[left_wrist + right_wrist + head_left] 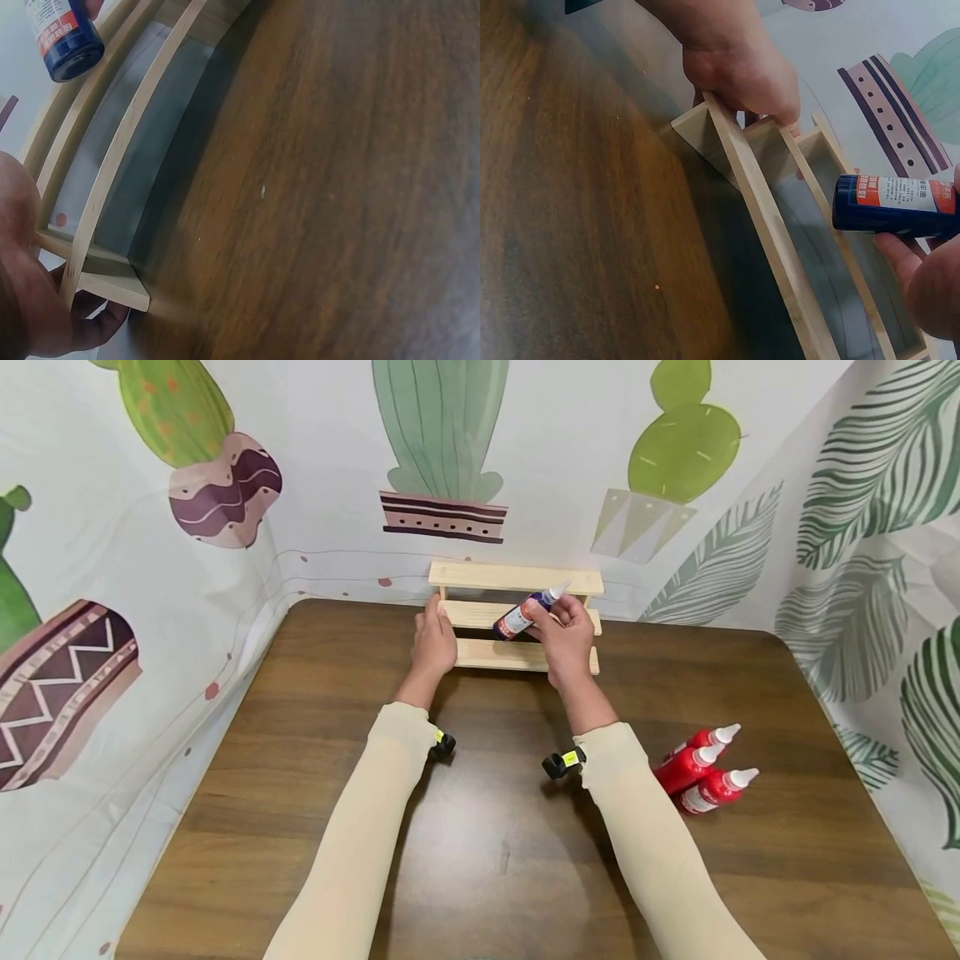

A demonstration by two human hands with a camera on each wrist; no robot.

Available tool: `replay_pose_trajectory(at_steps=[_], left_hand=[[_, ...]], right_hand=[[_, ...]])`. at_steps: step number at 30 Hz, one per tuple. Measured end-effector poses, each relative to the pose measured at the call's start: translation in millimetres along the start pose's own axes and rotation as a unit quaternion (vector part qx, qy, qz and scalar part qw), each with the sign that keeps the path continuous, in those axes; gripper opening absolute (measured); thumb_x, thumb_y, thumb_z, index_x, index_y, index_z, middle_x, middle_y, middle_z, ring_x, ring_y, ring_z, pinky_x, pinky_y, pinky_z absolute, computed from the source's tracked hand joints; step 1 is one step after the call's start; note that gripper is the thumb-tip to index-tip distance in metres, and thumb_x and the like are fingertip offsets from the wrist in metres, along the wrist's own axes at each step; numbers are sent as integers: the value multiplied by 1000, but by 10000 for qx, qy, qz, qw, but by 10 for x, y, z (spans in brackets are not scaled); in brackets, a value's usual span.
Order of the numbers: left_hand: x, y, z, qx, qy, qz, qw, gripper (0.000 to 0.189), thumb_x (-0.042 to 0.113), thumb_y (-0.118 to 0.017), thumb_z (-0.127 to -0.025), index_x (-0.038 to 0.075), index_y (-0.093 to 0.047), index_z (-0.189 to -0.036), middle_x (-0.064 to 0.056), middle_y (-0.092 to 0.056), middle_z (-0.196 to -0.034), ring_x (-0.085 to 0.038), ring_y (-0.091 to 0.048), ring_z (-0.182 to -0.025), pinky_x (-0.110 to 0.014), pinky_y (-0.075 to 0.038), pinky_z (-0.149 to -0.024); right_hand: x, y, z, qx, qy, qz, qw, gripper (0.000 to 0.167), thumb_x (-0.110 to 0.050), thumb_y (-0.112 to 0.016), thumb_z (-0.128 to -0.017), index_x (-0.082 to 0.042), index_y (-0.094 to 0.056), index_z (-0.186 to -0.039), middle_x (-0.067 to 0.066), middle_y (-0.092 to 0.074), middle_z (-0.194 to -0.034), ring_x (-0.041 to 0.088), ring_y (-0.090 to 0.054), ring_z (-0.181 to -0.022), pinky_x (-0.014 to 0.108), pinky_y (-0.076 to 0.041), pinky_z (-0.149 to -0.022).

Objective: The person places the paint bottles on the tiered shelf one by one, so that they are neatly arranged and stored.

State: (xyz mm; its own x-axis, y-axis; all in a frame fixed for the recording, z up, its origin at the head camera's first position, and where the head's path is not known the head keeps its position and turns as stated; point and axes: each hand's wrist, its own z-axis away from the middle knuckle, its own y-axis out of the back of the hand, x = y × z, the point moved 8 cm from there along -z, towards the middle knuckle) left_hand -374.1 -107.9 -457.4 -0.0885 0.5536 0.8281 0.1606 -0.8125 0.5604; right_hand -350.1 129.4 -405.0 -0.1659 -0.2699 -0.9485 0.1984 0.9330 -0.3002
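Note:
A three-tier wooden rack (pixel 517 578) stands at the back of the table against the wall. At its left end, my left hand (pixel 433 639) grips the side; in the left wrist view the fingers of this hand (pixel 34 292) curl behind the end panel. My right hand (pixel 567 643) holds a dark blue bottle (pixel 517 620) with a white pointed cap, tilted in front of the rack's upper tiers. The right wrist view shows the bottle (pixel 892 202) over the tiers, its base toward the left and its red-and-white label facing out.
Several red bottles (pixel 701 768) with white pointed caps stand close together on the right of the brown table (pixel 480 877), beside my right forearm. Fabric printed with cacti and leaves (pixel 315 460) hangs behind the table and along its sides.

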Motion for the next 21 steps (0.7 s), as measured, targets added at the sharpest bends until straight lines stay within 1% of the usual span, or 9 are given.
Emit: replay_pose_trajectory(at_steps=[4,8,13,18,21], left_hand=[[-5,-8,4,16,31,-66,10000,53,39,-18,-116,31,-20,-168,-20,-40,-156,-45,-56,-130,-65,-47,-102],[-18,-2,-2,27,33,-60,10000,53,39,-18,-116,31,-20,-168,-20,-40,-156,-45,-56,-129,-65,-47,-102],[-25,14,3,51,71,-25,10000,53,39,-18,-116,32,-20,-168,-20,-40,-155,-45,-56,-127,-65,-47,-100],[-20,13,8,79,47,-40,9999,53,39,-19,-116,31,-21,-168,-21,-40,-154,-45,-55,-129,-66,-46,-103],[-5,9,7,96,21,-58,9999,53,39,-18,-115,30,-22,-168,-21,-41,-153,-45,-56,-129,-66,-46,-104]], right_hand=[[-52,-31,9,10,175,-16,9998,33,-3,-79,-93,-3,-65,-123,2,-71,-107,16,-72,-93,30,-65,-79],[-72,-82,5,-39,317,-57,9995,32,-2,-78,-93,-2,-65,-123,1,-71,-106,15,-72,-90,27,-65,-77],[-51,-145,6,-120,384,-20,9992,31,-4,-78,-94,-2,-66,-123,0,-71,-106,14,-71,-91,28,-65,-80],[-39,-224,-8,-144,399,-56,9991,33,-5,-78,-95,0,-63,-124,2,-68,-107,15,-70,-94,34,-65,-87],[-39,-278,-36,-180,400,-86,9990,32,-5,-77,-95,-2,-62,-122,3,-67,-108,16,-70,-98,36,-64,-91]])
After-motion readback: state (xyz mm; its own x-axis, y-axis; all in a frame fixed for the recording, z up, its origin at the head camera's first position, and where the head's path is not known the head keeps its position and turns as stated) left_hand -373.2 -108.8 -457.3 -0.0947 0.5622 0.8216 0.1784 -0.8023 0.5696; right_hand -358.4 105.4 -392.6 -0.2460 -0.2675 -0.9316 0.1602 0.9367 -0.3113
